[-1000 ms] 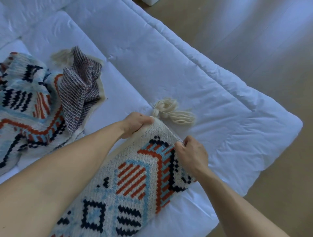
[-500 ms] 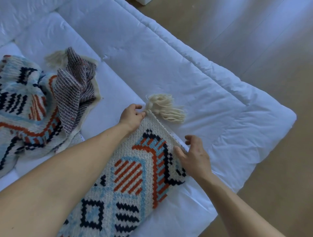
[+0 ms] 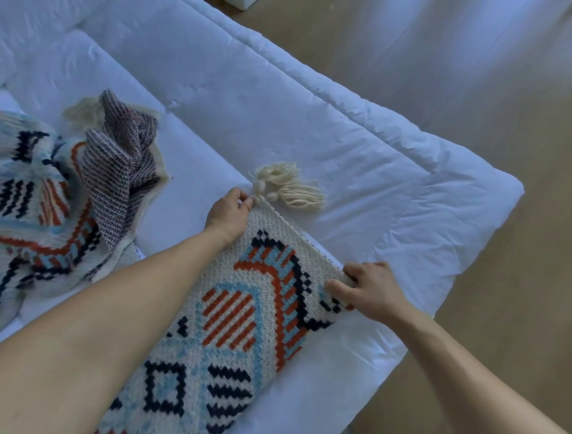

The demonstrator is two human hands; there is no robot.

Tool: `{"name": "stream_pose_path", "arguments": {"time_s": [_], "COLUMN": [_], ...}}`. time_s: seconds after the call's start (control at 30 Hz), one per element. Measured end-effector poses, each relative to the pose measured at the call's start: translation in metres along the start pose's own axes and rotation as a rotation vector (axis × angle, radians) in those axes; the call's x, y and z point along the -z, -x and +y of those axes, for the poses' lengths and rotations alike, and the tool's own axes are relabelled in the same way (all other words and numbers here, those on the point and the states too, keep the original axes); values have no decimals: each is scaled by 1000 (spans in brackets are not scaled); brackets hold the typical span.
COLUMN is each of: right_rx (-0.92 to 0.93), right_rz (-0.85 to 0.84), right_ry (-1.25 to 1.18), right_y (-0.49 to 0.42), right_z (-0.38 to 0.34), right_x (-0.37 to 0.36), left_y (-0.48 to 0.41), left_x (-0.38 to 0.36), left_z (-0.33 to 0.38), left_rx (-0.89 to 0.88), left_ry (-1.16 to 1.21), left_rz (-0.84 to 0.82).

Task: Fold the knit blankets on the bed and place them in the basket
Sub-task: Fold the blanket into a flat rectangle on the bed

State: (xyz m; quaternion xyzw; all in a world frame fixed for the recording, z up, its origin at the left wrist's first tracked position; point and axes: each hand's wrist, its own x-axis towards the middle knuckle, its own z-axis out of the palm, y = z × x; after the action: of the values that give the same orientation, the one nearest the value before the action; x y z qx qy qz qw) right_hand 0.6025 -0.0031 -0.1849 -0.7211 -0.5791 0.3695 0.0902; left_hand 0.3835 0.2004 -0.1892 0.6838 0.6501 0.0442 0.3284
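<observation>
A cream knit blanket [image 3: 241,313] with orange, light-blue and navy patterns lies folded in a long strip across the white bed. My left hand [image 3: 230,213] pinches its far corner, right beside the cream tassels [image 3: 291,189]. My right hand [image 3: 368,289] grips the blanket's other corner at the short edge, fingers curled over it. A second knit blanket [image 3: 62,198] of the same pattern lies crumpled at the left, its striped underside turned up. No basket is in view.
The white duvet [image 3: 356,148] covers the bed, its corner ending at the right. Wooden floor [image 3: 510,325] lies beyond the bed's edge on the right and top. A small white object [image 3: 243,3] shows at the top edge.
My right hand opened briefly and now grips the blanket's near corner again. My left hand stayed at the tasselled corner. The blanket's short edge now lies straighter on the bed.
</observation>
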Motion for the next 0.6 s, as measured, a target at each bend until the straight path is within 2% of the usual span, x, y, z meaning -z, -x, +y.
{"name": "stream_pose_path", "arguments": {"time_s": [0.1,0.23,0.3,0.4,0.5,0.6], "right_rx": [21,160,169,101,-44,-100], "right_rz": [-69,-250,-308,-269,-124,-120], "right_ry": [34,-174,-183,-119,-221,-142], "right_y": [6,15,17,14,16,22], "right_z": [3,7,2,-1,12,17], "right_x": [-6,-4,0,9,17,11], "left_y": [5,-1,-4,-4,-1,5], "left_x": [-7,-8,-7,-2,1,-6], "left_z": [-1,7,8,5,1,4], "left_rx": [-3,-26,-22,23,28,-12], "left_ry": [-67,-58,-74,-89,-93,-14], "left_rz": [-18,28,25,61,64,-42]}}
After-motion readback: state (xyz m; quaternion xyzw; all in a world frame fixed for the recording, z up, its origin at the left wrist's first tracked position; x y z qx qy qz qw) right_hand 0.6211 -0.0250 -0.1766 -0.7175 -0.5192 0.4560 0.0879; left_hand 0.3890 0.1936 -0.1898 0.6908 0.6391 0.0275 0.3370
